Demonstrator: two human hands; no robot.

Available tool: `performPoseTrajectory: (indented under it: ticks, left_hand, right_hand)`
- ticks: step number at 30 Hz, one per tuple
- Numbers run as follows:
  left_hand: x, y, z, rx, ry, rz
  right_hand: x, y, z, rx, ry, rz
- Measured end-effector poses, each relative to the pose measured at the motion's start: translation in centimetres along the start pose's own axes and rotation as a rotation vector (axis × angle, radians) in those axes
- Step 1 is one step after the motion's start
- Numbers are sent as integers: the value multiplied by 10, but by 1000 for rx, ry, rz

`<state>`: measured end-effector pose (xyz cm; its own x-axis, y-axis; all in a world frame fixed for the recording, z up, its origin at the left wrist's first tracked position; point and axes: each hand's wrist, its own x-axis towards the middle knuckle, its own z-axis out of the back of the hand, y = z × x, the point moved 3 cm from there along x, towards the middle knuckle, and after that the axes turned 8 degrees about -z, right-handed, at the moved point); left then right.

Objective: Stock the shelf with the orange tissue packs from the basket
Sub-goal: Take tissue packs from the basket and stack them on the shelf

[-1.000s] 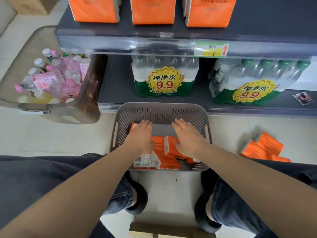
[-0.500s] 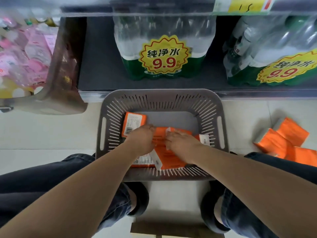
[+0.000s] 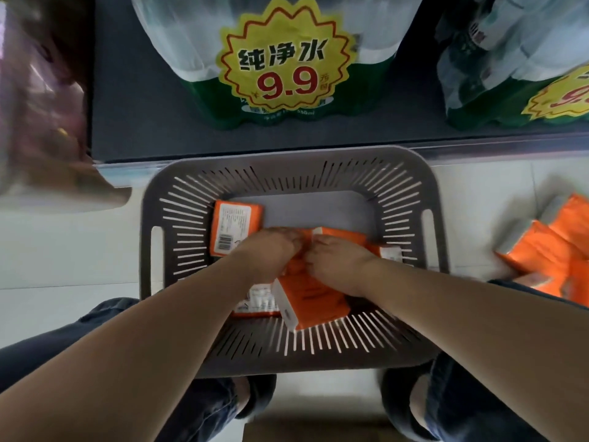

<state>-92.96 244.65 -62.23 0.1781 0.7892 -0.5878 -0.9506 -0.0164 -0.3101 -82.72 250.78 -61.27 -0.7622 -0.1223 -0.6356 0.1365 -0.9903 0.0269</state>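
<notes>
Vs a sec ago, the hands had gone from flat and apart on the pile to bunched together. The left hand (image 3: 271, 250) and right hand (image 3: 339, 266) met knuckle to knuckle at the basket's centre, fingers of both curled down round the orange tissue packs (image 3: 314, 298) under them. Fingertips were hidden, so how many packs each hand had, can't tell. The view had also dropped closer, and the upper shelf w/ its stocked packs was out of frame.

The basket (image 3: 153, 224) sat on the floor at 6 o'clock from the bottom shelf (image 3: 143, 90), far rim at the shelf edge; touching or not, can't tell. A single pack (image 3: 236, 224) lay label-up at 10 o'clock from the hands, untouched. The rest were heaped under the hands and at their 6 o'clock. Spare packs (image 3: 548, 250), blurred, lay on the floor at 3 o'clock, outside the basket. Water bottles (image 3: 277, 59) filled the shelf at 12.

Meaning: the grab looked made but the lift not yet, so nothing from this handful had reached a shelf. Next was prob a lift toward 12, w/ some risk of a pack slipping out of a two-hand bunch.
</notes>
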Motion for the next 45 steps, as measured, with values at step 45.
performPoseTrajectory:
  ticks: [45]
  left_hand:
    - [7, -16, 50, 502, 33, -154]
  right_hand:
    - [-66, -76, 36, 357, -191, -473]
